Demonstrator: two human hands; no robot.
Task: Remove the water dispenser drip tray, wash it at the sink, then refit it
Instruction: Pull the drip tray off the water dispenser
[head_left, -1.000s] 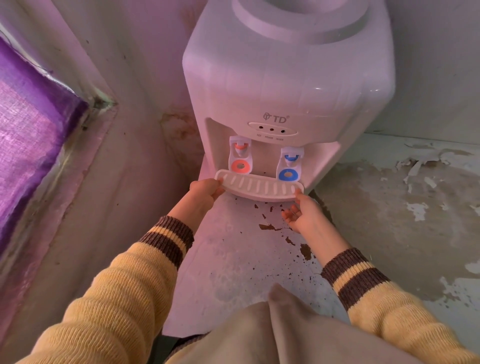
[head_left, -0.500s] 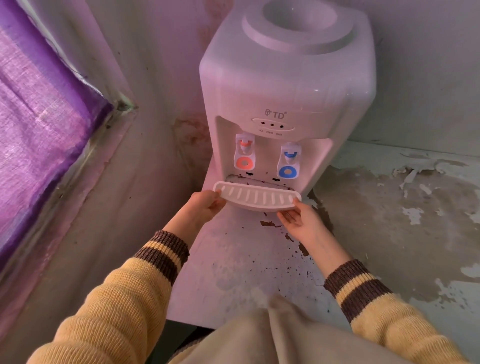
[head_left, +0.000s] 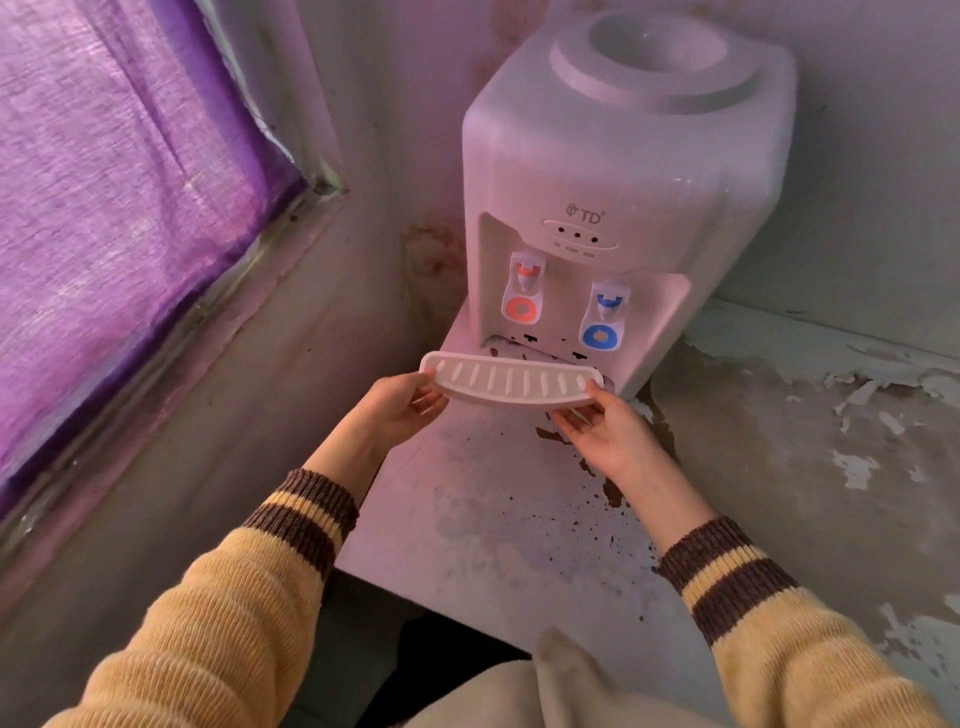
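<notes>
White plastic, slotted along its top: the drip tray (head_left: 511, 384) is out of its recess, held level in the air just in front of the water dispenser (head_left: 618, 197), at the dispenser's six o'clock. The left hand (head_left: 395, 410) has the tray's nine o'clock end, thumb on the rim and fingers curled beneath, a pinching grip. The right hand (head_left: 608, 434) takes the three o'clock end the same way, thumb up on the edge, fingers tucked under the tray. Both wrists come out of mustard-yellow knit sleeves (head_left: 234, 613) with brown striped cuffs.

Behind the tray, the bare ledge of the dispenser shows dark slots and some grime. Above it hang two taps: the red tap (head_left: 522, 293) toward nine o'clock, the blue tap (head_left: 602, 322) toward three o'clock. The dispenser stands upright on a worn counter (head_left: 498, 519) speckled with dark chips. Off at three o'clock the counter's paint is peeling. At nine o'clock a purple cloth (head_left: 114, 208) covers the window.
</notes>
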